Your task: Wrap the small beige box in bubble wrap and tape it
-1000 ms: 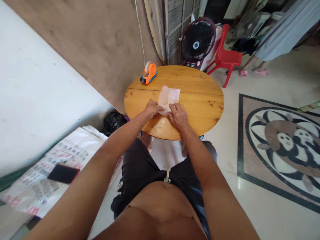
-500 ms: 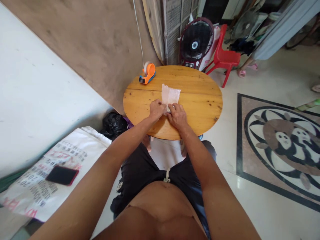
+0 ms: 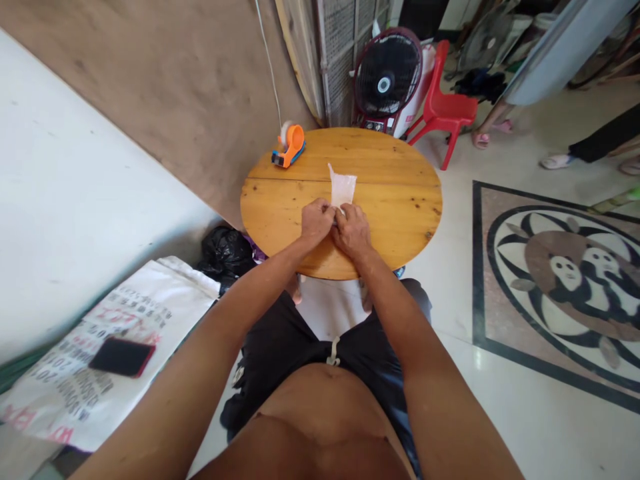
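From my end, the left hand (image 3: 317,219) and right hand (image 3: 353,231) both have fingers curled, pinching the near end of a pale pinkish, rectangular plastic sheet (image 3: 344,187) around the middle of the oval yellow wooden table (image 3: 395,200). I'd call the folding partway: near end bunched, far flap left. An orange-and-blue plastic tape dispenser (image 3: 295,141) sits at the table's far left, a red plastic chair (image 3: 453,107) beyond its far right, and my hands block the near end.
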`<state>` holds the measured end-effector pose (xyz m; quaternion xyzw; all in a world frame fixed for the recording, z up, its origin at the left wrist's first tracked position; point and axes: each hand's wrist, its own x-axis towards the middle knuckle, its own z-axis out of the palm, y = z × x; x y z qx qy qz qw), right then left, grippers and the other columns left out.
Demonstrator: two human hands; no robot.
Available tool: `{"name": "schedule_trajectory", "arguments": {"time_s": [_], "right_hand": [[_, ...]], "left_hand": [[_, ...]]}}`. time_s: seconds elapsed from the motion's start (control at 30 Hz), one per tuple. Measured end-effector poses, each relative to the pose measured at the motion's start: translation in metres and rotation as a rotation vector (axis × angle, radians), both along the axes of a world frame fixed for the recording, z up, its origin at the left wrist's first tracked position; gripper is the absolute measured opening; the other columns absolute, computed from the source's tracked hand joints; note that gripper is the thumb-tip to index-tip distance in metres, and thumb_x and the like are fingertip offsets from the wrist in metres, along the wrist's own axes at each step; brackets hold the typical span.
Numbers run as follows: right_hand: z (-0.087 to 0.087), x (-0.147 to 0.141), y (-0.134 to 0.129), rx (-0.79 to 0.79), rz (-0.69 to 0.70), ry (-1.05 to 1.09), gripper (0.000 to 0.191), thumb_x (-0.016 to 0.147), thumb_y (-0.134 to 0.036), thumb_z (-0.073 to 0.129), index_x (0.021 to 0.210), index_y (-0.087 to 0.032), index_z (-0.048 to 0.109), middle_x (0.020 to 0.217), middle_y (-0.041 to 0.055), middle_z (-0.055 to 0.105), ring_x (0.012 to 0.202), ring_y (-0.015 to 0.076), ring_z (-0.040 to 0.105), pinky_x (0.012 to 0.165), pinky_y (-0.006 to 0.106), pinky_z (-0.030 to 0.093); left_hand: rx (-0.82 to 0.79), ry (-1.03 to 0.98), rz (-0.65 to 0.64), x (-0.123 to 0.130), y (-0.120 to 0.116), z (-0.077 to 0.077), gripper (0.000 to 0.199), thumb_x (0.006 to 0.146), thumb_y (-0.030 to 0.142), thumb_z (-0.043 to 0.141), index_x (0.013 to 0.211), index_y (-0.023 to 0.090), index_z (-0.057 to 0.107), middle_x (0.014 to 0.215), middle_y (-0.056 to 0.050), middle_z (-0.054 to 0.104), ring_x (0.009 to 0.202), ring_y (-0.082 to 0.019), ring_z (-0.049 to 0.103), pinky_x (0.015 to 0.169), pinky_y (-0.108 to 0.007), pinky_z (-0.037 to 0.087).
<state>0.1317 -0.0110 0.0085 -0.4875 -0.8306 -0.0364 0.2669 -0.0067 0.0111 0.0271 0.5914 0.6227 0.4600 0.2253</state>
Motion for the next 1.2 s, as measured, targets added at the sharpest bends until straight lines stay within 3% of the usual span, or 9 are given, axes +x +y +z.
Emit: {"name": "schedule_trajectory", "arguments": {"time_s": [0.17, 0.33, 0.73, 1.03, 1.2], "right_hand": [[0.004, 0.0, -0.002, 0.015, -0.043, 0.005, 0.044, 0.099, -0.038, 0.054, 0.136, -0.016, 0.064, 0.132, 0.0204, 0.056, 0.114, 0.0341, 0.046, 0.094, 0.048, 0.042], [0.002, -0.001, 0.0, 0.042, -0.035, 0.006, 0.045, 0.1, -0.036, 0.052, 0.134, -0.01, 0.064, 0.123, 0.0209, 0.06, 0.107, 0.0322, 0.048, 0.093, 0.047, 0.043], [0.002, -0.001, -0.004, 0.064, -0.03, 0.012, 0.04, 0.1, -0.032, 0.051, 0.133, -0.014, 0.065, 0.136, 0.0218, 0.055, 0.115, 0.0326, 0.047, 0.096, 0.048, 0.042], [0.001, -0.003, -0.004, 0.074, -0.067, -0.017, 0.038, 0.104, -0.032, 0.044, 0.125, -0.012, 0.068, 0.117, 0.0189, 0.059, 0.101, 0.0291, 0.045, 0.086, 0.043, 0.043], [0.004, -0.003, -0.008, 0.076, -0.038, 0.008, 0.036, 0.102, -0.03, 0.046, 0.125, -0.012, 0.068, 0.118, 0.0195, 0.059, 0.102, 0.0291, 0.046, 0.09, 0.044, 0.044]], "left_hand": [[-0.012, 0.102, -0.018, -0.001, 0.0, 0.003, 0.011, 0.085, 0.025, 0.061, 0.083, 0.018, 0.07, 0.082, -0.004, 0.073, 0.078, -0.017, 0.064, 0.079, -0.03, 0.051], [-0.007, 0.101, -0.039, 0.002, 0.001, 0.006, 0.016, 0.088, 0.025, 0.059, 0.082, 0.017, 0.072, 0.084, -0.006, 0.074, 0.08, -0.018, 0.066, 0.079, -0.03, 0.052], [-0.083, 0.14, -0.04, 0.007, 0.0, 0.017, 0.018, 0.09, 0.022, 0.059, 0.083, 0.016, 0.075, 0.088, -0.008, 0.076, 0.083, -0.018, 0.069, 0.083, -0.03, 0.052], [-0.127, 0.302, -0.093, 0.008, -0.007, 0.031, 0.021, 0.093, 0.028, 0.06, 0.089, 0.015, 0.076, 0.092, -0.011, 0.078, 0.087, -0.021, 0.07, 0.085, -0.033, 0.052], [-0.17, 0.003, -0.241, -0.002, -0.007, 0.034, 0.031, 0.092, 0.021, 0.048, 0.069, 0.016, 0.068, 0.067, -0.006, 0.068, 0.063, -0.016, 0.062, 0.067, -0.03, 0.052]]}}
